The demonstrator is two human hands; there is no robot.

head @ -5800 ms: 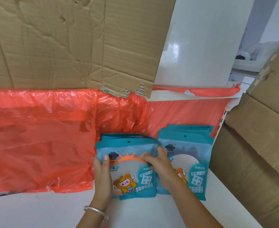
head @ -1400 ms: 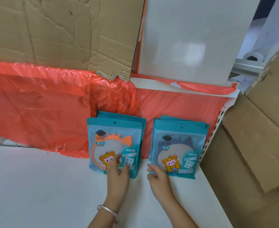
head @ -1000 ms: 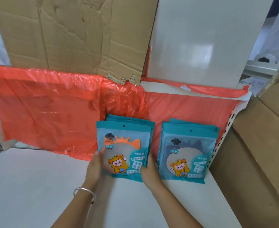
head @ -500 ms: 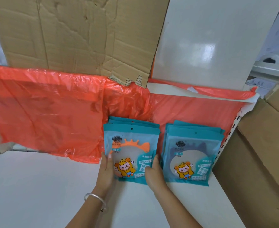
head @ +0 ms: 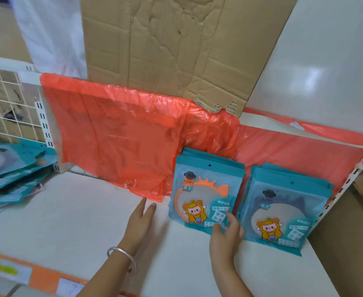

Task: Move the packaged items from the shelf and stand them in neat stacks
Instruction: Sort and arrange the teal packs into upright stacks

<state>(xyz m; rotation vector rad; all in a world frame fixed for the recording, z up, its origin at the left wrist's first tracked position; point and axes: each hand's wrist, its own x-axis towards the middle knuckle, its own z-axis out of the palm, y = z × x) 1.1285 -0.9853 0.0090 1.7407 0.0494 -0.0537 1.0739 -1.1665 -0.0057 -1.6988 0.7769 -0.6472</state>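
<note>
Two stacks of teal packets stand upright on the white shelf (head: 73, 213), leaning against orange plastic sheeting. The left stack (head: 204, 189) shows an orange crowned mirror through its front packet; the right stack (head: 283, 209) shows a dark one. My right hand (head: 226, 232) is at the bottom right corner of the left stack, fingertips against the front packet, fingers loosely spread. My left hand (head: 141, 219), with a silver bangle on the wrist, hovers flat over the shelf to the left of that stack, touching nothing. A loose pile of more teal packets (head: 11, 168) lies at the far left.
The orange plastic sheeting (head: 116, 138) hangs along the back, with a cardboard sheet (head: 176, 46) and a white panel (head: 317, 61) above it. A wire grid (head: 7, 103) stands at the back left. A cardboard box (head: 351, 232) borders the shelf on the right. Orange price strips run along the front edge.
My left hand has let go of the left stack and moved left over the shelf. My right hand stays at the stack's lower right corner. The view has swung left, revealing the loose pile.
</note>
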